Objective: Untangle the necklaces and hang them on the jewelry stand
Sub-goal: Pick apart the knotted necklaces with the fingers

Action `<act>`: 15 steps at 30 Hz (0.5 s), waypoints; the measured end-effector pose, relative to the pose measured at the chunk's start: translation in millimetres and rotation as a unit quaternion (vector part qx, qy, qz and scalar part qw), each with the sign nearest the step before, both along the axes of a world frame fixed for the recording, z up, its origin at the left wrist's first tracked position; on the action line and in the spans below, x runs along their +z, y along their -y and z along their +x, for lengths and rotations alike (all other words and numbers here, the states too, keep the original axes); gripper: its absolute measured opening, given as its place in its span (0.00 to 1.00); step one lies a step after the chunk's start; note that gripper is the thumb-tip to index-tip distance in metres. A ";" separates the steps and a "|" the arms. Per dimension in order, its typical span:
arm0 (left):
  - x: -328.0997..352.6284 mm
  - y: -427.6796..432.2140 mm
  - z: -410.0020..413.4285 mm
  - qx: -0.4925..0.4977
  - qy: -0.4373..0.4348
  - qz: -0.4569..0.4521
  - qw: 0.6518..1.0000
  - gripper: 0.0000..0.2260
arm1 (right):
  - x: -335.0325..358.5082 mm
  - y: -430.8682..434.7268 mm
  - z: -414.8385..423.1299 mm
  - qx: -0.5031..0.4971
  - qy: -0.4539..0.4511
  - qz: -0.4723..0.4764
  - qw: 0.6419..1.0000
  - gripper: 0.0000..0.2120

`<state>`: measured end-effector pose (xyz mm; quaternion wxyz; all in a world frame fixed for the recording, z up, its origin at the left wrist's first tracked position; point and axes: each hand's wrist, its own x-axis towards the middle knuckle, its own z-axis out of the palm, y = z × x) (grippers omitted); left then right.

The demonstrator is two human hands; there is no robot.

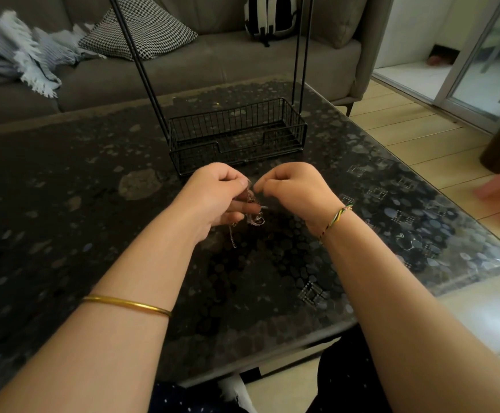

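Both hands hover close together above the dark, pebble-patterned glass counter (64,204), just in front of the black wire jewelry stand (237,135). The stand has a low basket base and thin upright rods that rise out of view.

The left hand (219,198) has its fingers (243,207) curled around a small tangle of thin silvery and pinkish necklace chains (253,216). The tangle hangs between the two hands, with one loose strand trailing down towards the counter. The right hand (296,192) has its fingers (265,186) curled tight, the tips pinching at the top of the same tangle.

A plain gold bangle (126,304) circles the left forearm, and a multicoloured thread bracelet (336,219) sits on the right wrist. Behind the counter stands a grey sofa (213,64) with a black-and-white patterned cushion (141,28).
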<state>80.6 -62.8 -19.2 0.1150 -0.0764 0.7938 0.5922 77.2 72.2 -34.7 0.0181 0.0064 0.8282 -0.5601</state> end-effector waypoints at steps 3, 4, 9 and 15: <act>1.6 -0.1 0.3 0.001 0.000 0.017 1.000 0.04 | -1.9 1.8 -0.3 0.001 -0.006 0.001 1.000 0.06; 2.3 -0.1 0.5 0.003 0.000 0.023 1.000 0.04 | -2.8 2.7 -0.4 0.005 -0.021 0.017 1.000 0.07; 2.7 0.1 1.6 0.004 -0.004 0.028 1.000 0.04 | -6.8 8.2 0.2 0.009 -0.078 0.085 0.993 0.06; 1.9 -2.1 -1.1 0.020 -0.027 0.010 0.999 0.04 | -5.6 7.2 -1.4 -0.007 -0.030 0.000 1.000 0.03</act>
